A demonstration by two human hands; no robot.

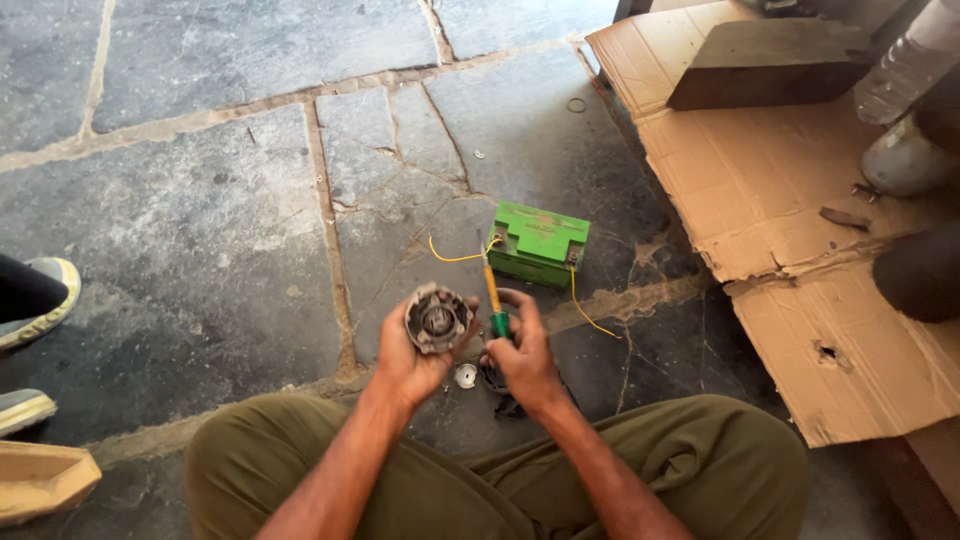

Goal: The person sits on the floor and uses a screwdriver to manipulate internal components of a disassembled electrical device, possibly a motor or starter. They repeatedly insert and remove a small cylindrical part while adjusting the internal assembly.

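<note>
My left hand point(410, 362) grips a round grey metal motor part point(437, 319) with its open face turned up. Close beside it my right hand point(522, 356) holds a screwdriver point(494, 301) with a green and yellow handle, its shaft pointing away from me. A small green battery box point(540, 243) stands on the stone floor just beyond the hands, with thin yellow wires point(588, 312) trailing from it. A small round white piece point(465, 375) and a dark part point(495, 381) lie on the floor between my knees.
A flattened cardboard sheet point(780, 200) covers the floor at the right, with a wooden block point(765, 65) and a plastic bottle point(905, 60) on it. Another person's shoes point(35, 300) are at the left edge. A wooden piece point(40, 480) lies at bottom left.
</note>
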